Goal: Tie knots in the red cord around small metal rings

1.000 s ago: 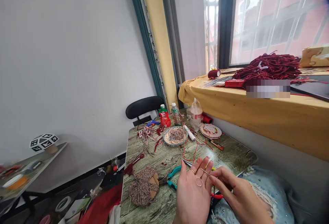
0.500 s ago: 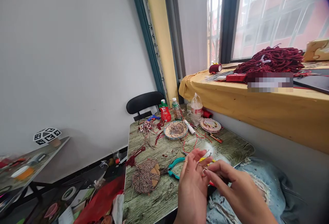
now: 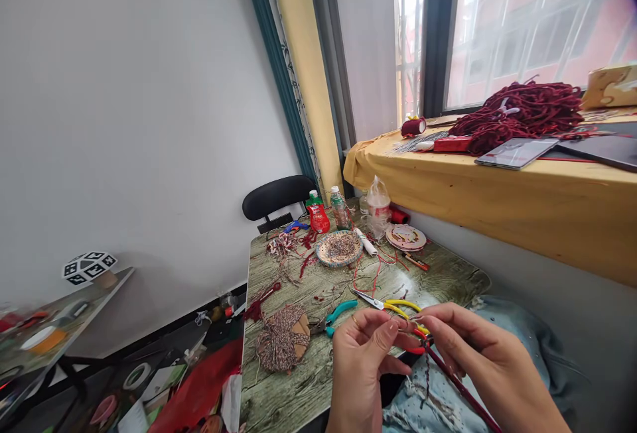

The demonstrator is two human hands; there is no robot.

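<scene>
My left hand is closed, thumb against fingertips, in front of the table edge. Close beside it on the right, my right hand pinches too, and a thin strand seems to run between the fingertips. From between the hands a dark braided cord hangs over the lap. A thicker dark red cord slants from below my right fingers to the lower right. Just beyond the fingers lie scissors with yellow handles, something with red handles and teal-handled pliers, all partly covered by my hands.
A card wound with speckled yarn lies at the table's left. Farther back are a woven tray of small bits, a plastic bottle, a red pouch and round discs. Dark red cord is heaped on the sill.
My left hand has turned from an open, raised palm to a pinch. My right hand has shifted slightly right. The scissors and the hanging cords now show plainly.
</scene>
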